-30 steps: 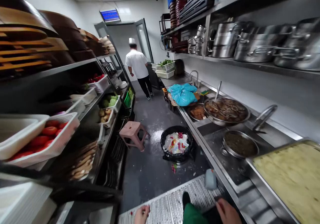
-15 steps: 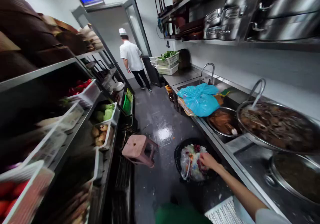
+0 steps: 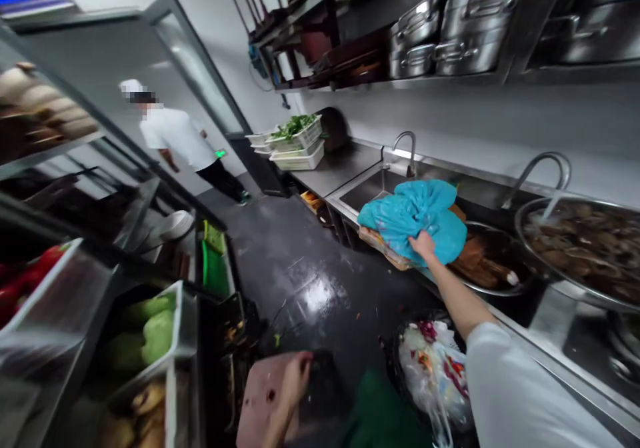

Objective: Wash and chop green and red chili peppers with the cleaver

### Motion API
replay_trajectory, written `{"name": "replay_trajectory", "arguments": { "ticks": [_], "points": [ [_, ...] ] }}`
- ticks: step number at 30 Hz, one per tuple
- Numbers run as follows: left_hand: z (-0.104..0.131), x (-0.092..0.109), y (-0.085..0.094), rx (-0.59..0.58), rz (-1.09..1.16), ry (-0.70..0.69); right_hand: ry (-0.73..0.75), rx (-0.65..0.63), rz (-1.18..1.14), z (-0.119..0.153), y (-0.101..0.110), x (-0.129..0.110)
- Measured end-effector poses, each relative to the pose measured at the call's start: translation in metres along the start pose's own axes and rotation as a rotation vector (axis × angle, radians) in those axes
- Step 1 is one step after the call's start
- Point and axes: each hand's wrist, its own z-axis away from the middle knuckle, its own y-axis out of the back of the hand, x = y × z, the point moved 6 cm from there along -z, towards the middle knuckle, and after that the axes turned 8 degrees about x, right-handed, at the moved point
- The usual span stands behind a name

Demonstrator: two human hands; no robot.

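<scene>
My right hand (image 3: 424, 243) is on the near side of a knotted blue plastic bag (image 3: 400, 218), its fingers closed on the plastic. The bag rests at the sink edge, over some flat brown packaging (image 3: 385, 247). Low in the view, my left hand (image 3: 296, 375) is in front of the seat of a pink plastic stool (image 3: 257, 395); its fingers look curled but are dark and blurred, and I cannot tell whether it touches the stool. A black bin (image 3: 395, 361) with clear plastic and food scraps stands on the floor below my right arm.
Metal pans of brown soaking food (image 3: 595, 241) line the counter at right. White crates of greens (image 3: 297, 158) stand at its far end. Vegetable shelves (image 3: 187, 328) run along the left. A person in white (image 3: 175, 135) is near the doorway. The floor (image 3: 300, 268) looks wet.
My right hand has left the bin and moved up to the blue bag. My left hand has come into view by the stool. The view has turned right, and the person stands further left.
</scene>
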Motion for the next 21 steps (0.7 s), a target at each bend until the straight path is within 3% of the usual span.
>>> {"name": "replay_trajectory", "arguments": {
  "ticks": [2,4,7,9,10,12,14,18,21],
  "points": [
    [-0.089,0.082,-0.011,-0.045,0.071,-0.26,-0.043,0.018,0.011,0.0,-0.002,0.007],
    [-0.158,0.184,-0.029,-0.113,0.097,-0.531,-0.04,0.077,-0.004,-0.008,0.009,0.017],
    [-0.217,0.339,-0.06,-0.16,0.146,-0.902,0.053,0.258,-0.13,-0.031,0.051,0.024],
    [-0.239,0.419,-0.083,-0.168,0.076,-1.059,0.112,0.375,-0.218,-0.047,0.086,0.022],
    [-0.249,0.449,-0.093,-0.163,0.041,-1.084,0.124,0.411,-0.243,-0.053,0.1,0.02],
    [-0.269,0.491,-0.113,-0.161,0.014,-1.064,0.118,0.452,-0.27,-0.061,0.117,0.015],
    [-0.29,0.512,-0.13,-0.213,0.034,-0.978,0.092,0.457,-0.301,-0.06,0.117,0.01],
    [-0.323,0.522,-0.156,-0.369,0.103,-0.812,-0.079,0.416,-0.206,-0.049,0.068,0.004],
    [-0.334,0.521,-0.158,-0.363,0.2,-0.77,-0.197,0.454,-0.097,-0.049,0.024,-0.001]
  ]
}}
